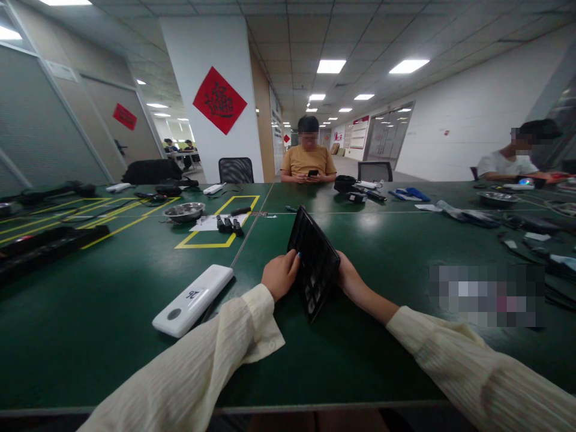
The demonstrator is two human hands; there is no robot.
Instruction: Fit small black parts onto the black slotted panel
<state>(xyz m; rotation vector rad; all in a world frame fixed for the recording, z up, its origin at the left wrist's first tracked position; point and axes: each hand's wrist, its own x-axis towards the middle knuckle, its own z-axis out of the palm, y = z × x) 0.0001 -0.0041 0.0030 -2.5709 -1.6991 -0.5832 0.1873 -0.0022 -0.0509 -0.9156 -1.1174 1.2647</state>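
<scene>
A thin black tray-like panel with a grid of squarish sections stands tilted on edge above the green table. My right hand grips its right side from behind, and most of those fingers are hidden. At the panel's left side is my left hand, its fingers closed near the gridded face. A tiny blue spot shows at those fingertips; I cannot tell what it is. Some pale shapes show in the lower sections. To the left of my left forearm lies a white power bank marked 26.
A metal bowl, a white sheet and several small black pieces lie ahead on the left. A long black tray is at far left. Cables and cloths clutter the right. One person sits opposite, another at right.
</scene>
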